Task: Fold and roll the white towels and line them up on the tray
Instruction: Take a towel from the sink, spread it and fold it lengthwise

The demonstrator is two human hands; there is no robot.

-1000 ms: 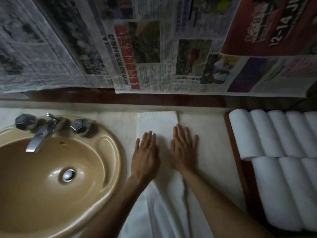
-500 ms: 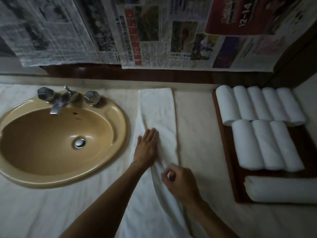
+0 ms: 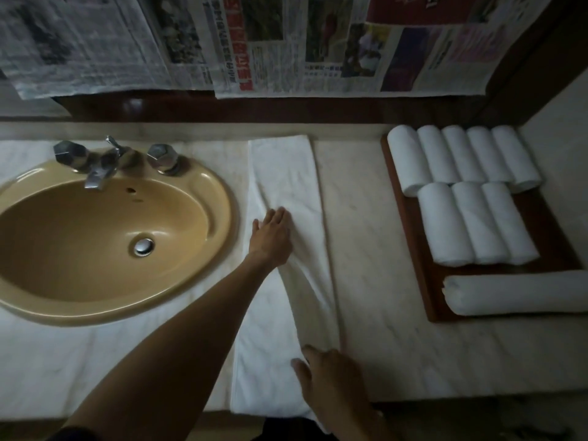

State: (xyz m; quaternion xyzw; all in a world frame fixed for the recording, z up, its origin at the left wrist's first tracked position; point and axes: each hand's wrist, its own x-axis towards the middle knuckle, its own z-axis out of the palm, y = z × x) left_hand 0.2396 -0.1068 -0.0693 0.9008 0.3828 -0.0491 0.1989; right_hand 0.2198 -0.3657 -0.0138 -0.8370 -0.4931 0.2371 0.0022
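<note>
A long white towel [image 3: 286, 173] lies lengthwise on the marble counter, with its right side folded over toward the middle. My left hand [image 3: 272, 237] rests flat on the towel's middle, fingers together and extended. My right hand [image 3: 327, 377] presses on the fold near the counter's front edge, fingers spread, gripping nothing. At the right, a dark wooden tray [image 3: 410, 249] holds several rolled white towels [image 3: 445, 224] in two rows, and one longer roll [image 3: 515, 292] lies crosswise at the tray's near end.
A tan oval sink [image 3: 206, 192] with a chrome tap [image 3: 98, 167] is set in the counter at the left. Newspaper sheets [image 3: 286, 43] hang over the wall behind. Bare marble [image 3: 359, 218] lies between towel and tray.
My right hand has slid down the fold toward the front edge, going from pinching the cloth to pressing flat. My left hand stays on the towel's middle. The view has pulled back.
</note>
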